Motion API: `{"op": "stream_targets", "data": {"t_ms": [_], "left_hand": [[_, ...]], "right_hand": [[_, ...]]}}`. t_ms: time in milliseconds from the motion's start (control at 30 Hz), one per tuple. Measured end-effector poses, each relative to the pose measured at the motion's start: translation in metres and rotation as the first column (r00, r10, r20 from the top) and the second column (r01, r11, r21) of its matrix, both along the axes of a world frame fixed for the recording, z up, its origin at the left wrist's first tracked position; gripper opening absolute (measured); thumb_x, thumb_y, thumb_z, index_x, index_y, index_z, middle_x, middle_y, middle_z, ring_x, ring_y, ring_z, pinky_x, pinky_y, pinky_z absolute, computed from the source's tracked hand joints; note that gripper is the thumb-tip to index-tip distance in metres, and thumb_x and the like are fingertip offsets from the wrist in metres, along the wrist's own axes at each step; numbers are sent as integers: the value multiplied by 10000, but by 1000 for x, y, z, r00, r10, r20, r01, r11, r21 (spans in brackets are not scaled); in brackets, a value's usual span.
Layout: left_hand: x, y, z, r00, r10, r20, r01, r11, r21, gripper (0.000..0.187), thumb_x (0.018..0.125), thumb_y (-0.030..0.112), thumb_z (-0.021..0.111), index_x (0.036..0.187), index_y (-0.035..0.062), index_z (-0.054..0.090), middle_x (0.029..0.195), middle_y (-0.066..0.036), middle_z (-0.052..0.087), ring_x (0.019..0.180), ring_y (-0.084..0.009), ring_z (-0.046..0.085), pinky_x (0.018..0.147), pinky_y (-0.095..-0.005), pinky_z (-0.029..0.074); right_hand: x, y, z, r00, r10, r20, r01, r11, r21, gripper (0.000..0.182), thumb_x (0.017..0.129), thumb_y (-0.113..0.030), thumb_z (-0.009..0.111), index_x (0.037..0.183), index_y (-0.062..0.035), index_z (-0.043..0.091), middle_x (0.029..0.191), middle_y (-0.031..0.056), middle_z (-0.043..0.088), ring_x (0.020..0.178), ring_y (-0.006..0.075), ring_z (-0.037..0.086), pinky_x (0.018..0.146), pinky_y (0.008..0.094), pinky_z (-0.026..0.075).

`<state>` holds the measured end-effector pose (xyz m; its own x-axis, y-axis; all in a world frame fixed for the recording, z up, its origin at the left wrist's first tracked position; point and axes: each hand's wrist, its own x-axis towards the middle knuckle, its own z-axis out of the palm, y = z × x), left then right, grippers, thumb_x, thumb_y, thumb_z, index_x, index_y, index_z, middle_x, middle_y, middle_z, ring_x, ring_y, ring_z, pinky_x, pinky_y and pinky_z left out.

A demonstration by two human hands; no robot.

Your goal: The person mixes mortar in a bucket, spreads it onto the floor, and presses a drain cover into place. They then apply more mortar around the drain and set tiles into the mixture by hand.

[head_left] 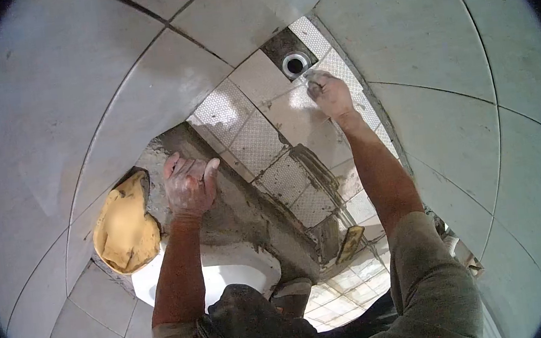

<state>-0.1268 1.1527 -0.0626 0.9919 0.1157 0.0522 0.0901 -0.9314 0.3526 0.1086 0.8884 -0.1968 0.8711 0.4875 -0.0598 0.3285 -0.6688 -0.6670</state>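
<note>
My right hand reaches down to the tiled floor, just below a round metal drain ring set in a dark square gap. Its fingers are pinched together near the corner of a plain tile; something pale shows at the fingertips, too small to name. Over the rough cement ledge is my left hand, whitened with dust, its thumb stuck out from the fingers. Nothing shows in it, and it seems to lean on the ledge.
A yellowish, dirt-stained cloth or bag lies at left beside a white ceramic fixture. A yellow block, perhaps a sponge, sits by wet grey smears on the floor. Large grey wall tiles close in the sides.
</note>
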Motion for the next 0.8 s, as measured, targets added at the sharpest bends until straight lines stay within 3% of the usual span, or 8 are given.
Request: {"op": "stream_targets", "data": {"t_ms": [67,167,367,600,667,800], "left_hand": [[1,-1,3,1000,-6,-22,6,1000,0,219,894,184,557,702,92,610,647,-57,599,653,-264,586,917,-467,389],[1,-1,4,998,28,-60,-29,999,-14,215,891,187,559,712,86,624,662,-59,612,666,-265,589,925,-461,383],[0,0,2,997,19,-75,-18,1000,21,223,892,198,562,715,86,639,673,-62,620,682,-258,591,924,-446,383],[2,-1,1,1000,12,-6,-12,1000,-6,223,874,218,595,699,86,635,662,-60,618,679,-253,594,914,-440,394],[1,-1,0,1000,18,9,-18,1000,17,238,859,243,612,671,99,633,645,-53,616,674,-240,601,916,-428,400],[1,-1,0,1000,25,-10,-25,999,20,237,863,250,608,681,102,642,649,-55,621,697,-235,605,932,-423,392]], "right_hand": [[-7,2,6,994,103,-31,-105,991,-80,354,747,-71,557,1073,-139,677,888,114,648,836,289,631,743,381,505],[-13,5,0,982,186,32,-182,979,-94,343,749,-82,563,1071,-118,675,884,116,650,857,282,632,753,384,508],[-15,12,3,972,232,25,-220,947,-236,344,760,-118,561,1085,-111,671,903,134,654,880,304,630,786,403,516],[-18,14,3,972,237,5,-227,938,-263,347,764,-143,551,1090,-110,667,966,142,658,920,305,633,807,402,520],[-21,14,-3,977,213,-25,-208,912,-355,335,784,-136,549,1093,-164,672,906,113,659,886,292,643,766,378,526],[-25,8,-2,975,219,35,-207,954,-217,350,774,-141,557,1103,-175,670,934,113,657,877,296,647,758,381,527]]}}
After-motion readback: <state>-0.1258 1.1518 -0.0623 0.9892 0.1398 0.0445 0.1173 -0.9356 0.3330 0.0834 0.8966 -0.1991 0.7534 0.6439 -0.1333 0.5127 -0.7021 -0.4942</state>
